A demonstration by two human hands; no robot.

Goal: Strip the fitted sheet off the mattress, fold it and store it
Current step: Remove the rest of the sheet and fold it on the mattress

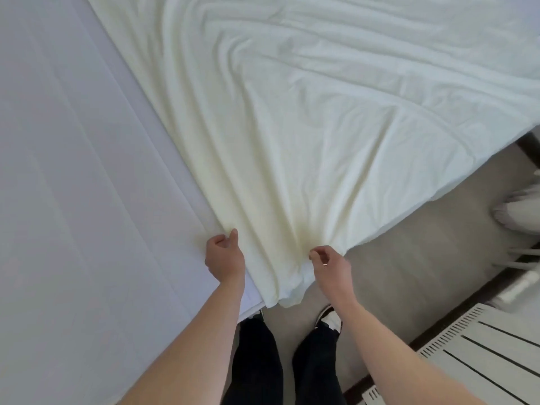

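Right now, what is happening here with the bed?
A person stands at the bed's corner and grips the cream fitted sheet with both hands: the left hand at its edge, the right hand on a gathered bunch. The sheet lies wrinkled and loose, and the white mattress is bare on the left. Folding has not begun.

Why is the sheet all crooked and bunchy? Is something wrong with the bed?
Nothing is broken. The sheet lies askew and wrinkled because it has come off this corner: the bare mattress shows on the left. The left hand and the right hand each pinch its near edge, gathering it into folds that hang over the floor.
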